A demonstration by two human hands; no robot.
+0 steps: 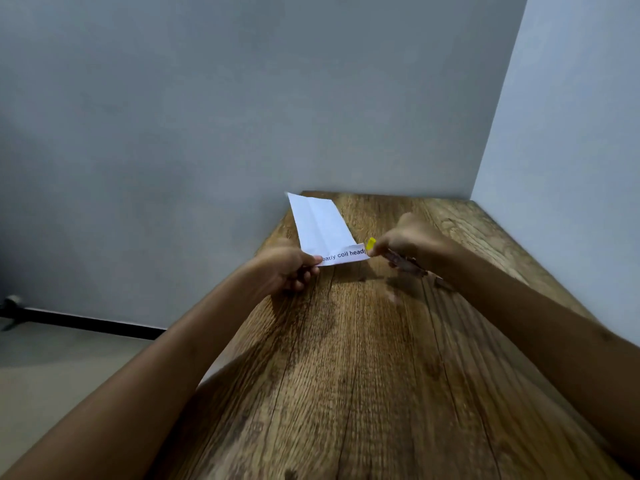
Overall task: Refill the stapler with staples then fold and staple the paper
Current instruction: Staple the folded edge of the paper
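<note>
A folded white paper (322, 226) is held up above the wooden table (363, 358), with printed text along its folded near edge. My left hand (291, 268) pinches the near left corner of that edge. My right hand (412, 242) grips a small stapler (371, 244) with a yellow tip, which touches the paper's near right corner. Most of the stapler's body is hidden in my fist, and a blurred brownish part (405, 263) shows under the hand.
The table stands in a corner, with a grey wall (242, 98) behind and a lighter wall (571, 133) on the right. Left of the table the floor (52, 368) shows, with a black bar (86, 322) along the wall's base.
</note>
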